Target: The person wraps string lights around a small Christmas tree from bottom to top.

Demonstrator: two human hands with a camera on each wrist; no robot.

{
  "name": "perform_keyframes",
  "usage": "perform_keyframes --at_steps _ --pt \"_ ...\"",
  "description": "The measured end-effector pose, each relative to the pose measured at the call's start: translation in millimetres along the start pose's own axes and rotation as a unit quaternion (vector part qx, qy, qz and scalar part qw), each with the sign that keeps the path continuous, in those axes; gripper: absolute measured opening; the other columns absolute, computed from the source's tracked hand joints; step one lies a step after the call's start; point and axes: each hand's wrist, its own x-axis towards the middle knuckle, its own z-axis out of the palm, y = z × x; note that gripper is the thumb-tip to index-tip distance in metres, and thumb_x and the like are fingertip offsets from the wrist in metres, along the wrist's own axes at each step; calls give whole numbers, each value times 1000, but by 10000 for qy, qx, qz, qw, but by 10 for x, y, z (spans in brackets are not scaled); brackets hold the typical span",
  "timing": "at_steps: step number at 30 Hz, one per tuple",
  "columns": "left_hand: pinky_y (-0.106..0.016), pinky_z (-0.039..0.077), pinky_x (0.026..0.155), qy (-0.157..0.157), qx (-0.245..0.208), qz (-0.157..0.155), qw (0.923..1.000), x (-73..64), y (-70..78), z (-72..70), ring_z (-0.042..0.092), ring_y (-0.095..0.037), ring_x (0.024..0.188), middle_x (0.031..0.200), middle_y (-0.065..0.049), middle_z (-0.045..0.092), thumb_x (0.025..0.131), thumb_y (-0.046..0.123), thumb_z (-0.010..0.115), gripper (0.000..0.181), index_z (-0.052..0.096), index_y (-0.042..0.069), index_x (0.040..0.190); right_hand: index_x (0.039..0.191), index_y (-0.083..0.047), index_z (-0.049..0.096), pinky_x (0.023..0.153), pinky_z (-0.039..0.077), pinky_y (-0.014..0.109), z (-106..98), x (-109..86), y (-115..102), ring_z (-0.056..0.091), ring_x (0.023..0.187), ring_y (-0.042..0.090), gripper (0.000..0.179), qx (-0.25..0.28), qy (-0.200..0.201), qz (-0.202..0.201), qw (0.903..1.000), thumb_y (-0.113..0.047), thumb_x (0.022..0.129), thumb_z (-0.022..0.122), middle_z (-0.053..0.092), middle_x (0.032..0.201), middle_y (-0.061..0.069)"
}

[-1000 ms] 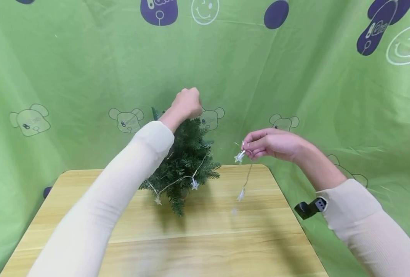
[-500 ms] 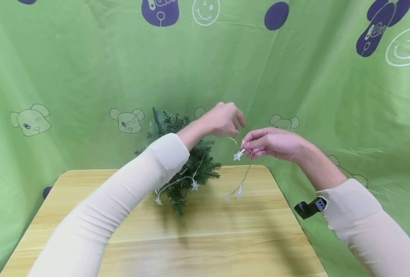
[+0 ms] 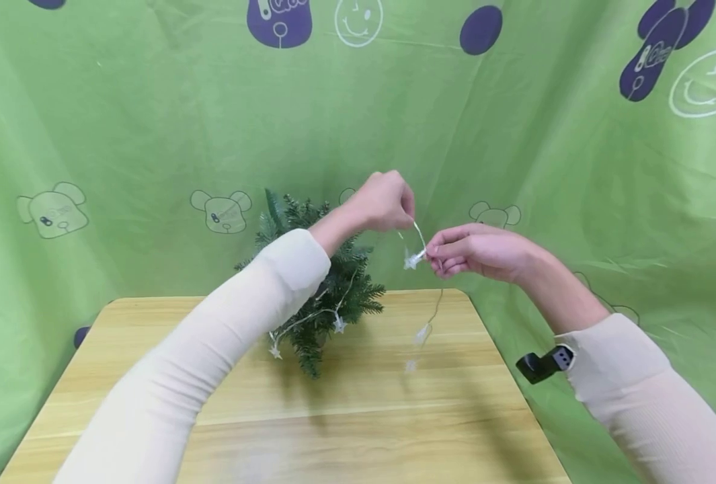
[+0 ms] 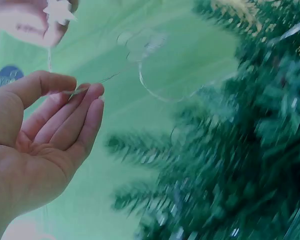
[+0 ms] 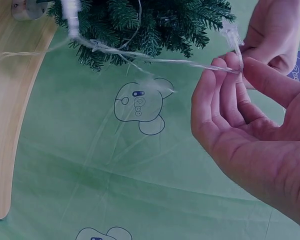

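Note:
A small green Christmas tree (image 3: 360,289) stands on the table with a string of star lights draped across its front; one clear star (image 3: 339,325) hangs there. Beyond the tree's right side, my left hand (image 3: 386,202) pinches the string's thin wire between thumb and fingertips, as the left wrist view also shows. Just right of it and slightly lower, my right hand (image 3: 475,252) pinches the wire beside another star (image 3: 414,259). Below the right hand dangles a loose length with more stars (image 3: 421,333). In the head view the left forearm hides part of the tree.
The wooden table (image 3: 394,430) extends toward me beneath both arms. Behind and around it hangs a green curtain (image 3: 152,134) printed with cartoon faces. A black device (image 3: 542,364) is fixed at my right sleeve's cuff.
My left hand has come from above the treetop rightward and down to the wire beside my right hand, and now pinches it. The right hand has stayed nearly still; the dangling stars swing slightly.

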Motion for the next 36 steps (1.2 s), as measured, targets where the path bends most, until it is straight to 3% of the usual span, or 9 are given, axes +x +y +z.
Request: perform_keyframes --at_steps 5,11,18,28,36 --pt "-23 55 69 566 -100 -392 9976 28 -95 -244 64 -16 77 90 -4 75 88 7 67 10 76 10 92 112 1 63 86 59 27 0 16 0 66 88 14 17 -7 -26 -4 10000 -11 103 54 69 99 6" --pt "-26 55 85 1174 -167 -1012 9878 36 -263 -487 63 -18 93 100 -3 74 91 12 68 8 75 12 96 120 4 62 96 57 31 -1 12 -13 69 98 17 23 -128 -40 -100 9999 -9 103 52 71 107 8" --pt "-24 55 79 1486 -303 -1425 9781 2 -461 -609 61 -18 93 103 -4 73 91 12 69 8 74 11 97 121 5 63 97 57 33 20 32 -3 70 99 20 25 -121 -91 -28 9999 -8 102 54 72 110 11" --pt "-36 53 94 1418 -101 -1756 9741 -117 -807 -726 58 -23 103 112 -9 73 92 17 70 16 75 8 104 116 4 65 94 59 32 31 39 7 70 95 19 21 -131 -155 7 9998 -7 101 55 71 104 12" --pt "-28 52 81 1046 -174 -2032 9734 -272 -1086 -790 70 -24 98 106 -12 77 94 17 68 16 73 6 104 117 6 63 94 58 32 61 67 -5 68 94 20 23 -254 -177 35 9995 -8 101 55 69 103 12"
